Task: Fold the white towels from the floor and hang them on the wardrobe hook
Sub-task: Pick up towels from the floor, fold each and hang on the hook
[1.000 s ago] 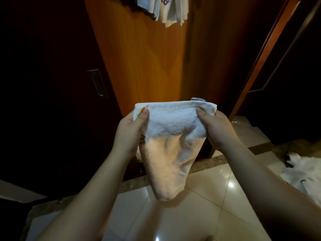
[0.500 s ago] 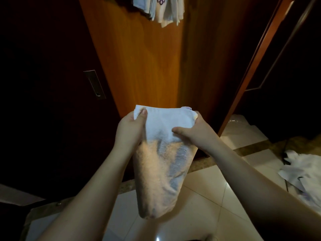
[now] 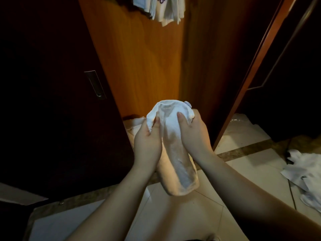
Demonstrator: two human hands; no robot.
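**While both hands bunch a white towel, more lie on the floor**

While it hangs in the air in front of an orange wooden wardrobe door [image 3: 139, 58], the white towel [image 3: 175, 153] is gathered narrow between the two hands. The left hand [image 3: 147, 141] grips its upper left edge, thumb pressed on the cloth; the right hand [image 3: 194, 134] grips the upper right side, thumb laid across the front. The two hands are close together, nearly touching, and the towel's top bulges out above them in a rounded fold. Its lower part drops as a long doubled strip above the tiled floor [image 3: 251, 164].

At the top edge of the view, hung towels [image 3: 166, 11] dangle against the wardrobe, one bearing a purple mark; what they hang from is out of view. To the far right a heap of white towels [image 3: 305, 173] lies crumpled on the floor, well apart from the hands. On the dark door at left sits a recessed metal handle [image 3: 95, 84].
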